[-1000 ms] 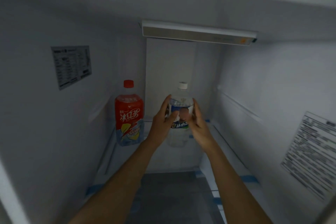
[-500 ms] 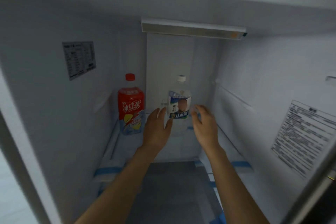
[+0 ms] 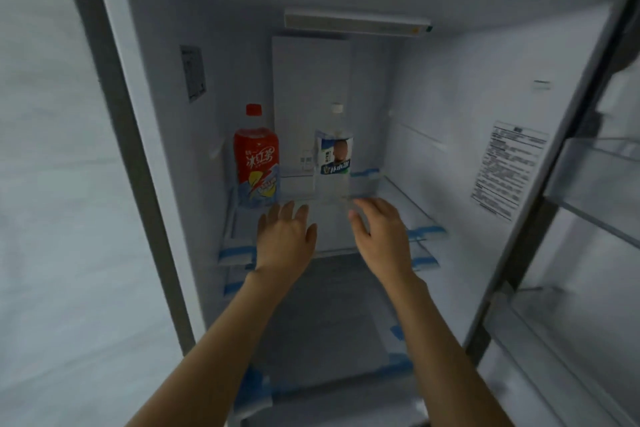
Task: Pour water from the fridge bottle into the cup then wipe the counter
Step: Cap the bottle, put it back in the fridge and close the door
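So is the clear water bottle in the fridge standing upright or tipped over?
Upright. The clear water bottle stands on the glass shelf with its white cap straight above its base, beside the red bottle.

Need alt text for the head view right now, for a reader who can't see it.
Two bare hands, left and right, reach open into an open fridge, touching neither bottle. On the glass shelf stand a clear water bottle with a white cap and, to its left, a red-labelled drink bottle.
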A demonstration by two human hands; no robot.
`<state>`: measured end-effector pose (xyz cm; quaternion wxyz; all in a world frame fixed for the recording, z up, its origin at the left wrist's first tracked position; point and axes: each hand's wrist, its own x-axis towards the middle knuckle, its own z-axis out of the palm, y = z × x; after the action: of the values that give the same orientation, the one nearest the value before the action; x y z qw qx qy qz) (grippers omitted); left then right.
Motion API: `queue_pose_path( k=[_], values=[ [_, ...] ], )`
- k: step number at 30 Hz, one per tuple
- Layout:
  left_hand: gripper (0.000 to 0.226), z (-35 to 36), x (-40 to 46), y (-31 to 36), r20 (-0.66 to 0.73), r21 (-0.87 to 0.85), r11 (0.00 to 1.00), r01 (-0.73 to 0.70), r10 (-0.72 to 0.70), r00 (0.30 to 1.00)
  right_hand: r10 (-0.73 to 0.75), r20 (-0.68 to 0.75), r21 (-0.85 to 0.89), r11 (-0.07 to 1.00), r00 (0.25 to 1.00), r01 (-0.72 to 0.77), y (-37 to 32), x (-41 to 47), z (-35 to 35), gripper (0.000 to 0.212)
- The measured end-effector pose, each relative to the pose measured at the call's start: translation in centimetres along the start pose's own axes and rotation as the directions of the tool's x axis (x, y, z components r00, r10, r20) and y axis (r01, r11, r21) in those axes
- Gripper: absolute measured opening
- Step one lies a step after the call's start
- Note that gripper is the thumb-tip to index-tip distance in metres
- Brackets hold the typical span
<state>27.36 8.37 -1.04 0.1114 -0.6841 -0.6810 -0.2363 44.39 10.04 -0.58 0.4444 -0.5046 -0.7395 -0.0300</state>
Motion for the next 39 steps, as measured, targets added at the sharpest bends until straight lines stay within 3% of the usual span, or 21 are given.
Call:
queue_pose_path(
  k=[6,14,26,39],
  values=[
    [0.045,-4.4,-7.9,-0.6,-0.004,-0.091,0.989,-0.115,0.115,0.993,0.075,0.065,-0.094,0.993,0.995,-0.069,-3.9,-8.1,-5.2,0.054],
    [0.047,-9.1,-18.1,0.8,0.069,-0.128,0.962,-0.241,0.251,0.965,0.182,0.059,-0.225,0.96,0.981,-0.165,-9.0,-18.7,-13.2,0.04],
    [0.038,-11.6,-29.8,7.7,-0.076,-0.288,0.84,-0.459,0.458,0.886,0.323,-0.059,-0.357,0.877,0.945,-0.322,-12.8,-32.9,-24.1,0.051],
    [0.058,-14.0,-43.8,18.7,0.098,-0.394,0.713,-0.58,0.659,0.745,0.367,-0.226,-0.482,0.762,0.902,-0.431,-15.1,-48.5,-37.6,0.045]
  ],
)
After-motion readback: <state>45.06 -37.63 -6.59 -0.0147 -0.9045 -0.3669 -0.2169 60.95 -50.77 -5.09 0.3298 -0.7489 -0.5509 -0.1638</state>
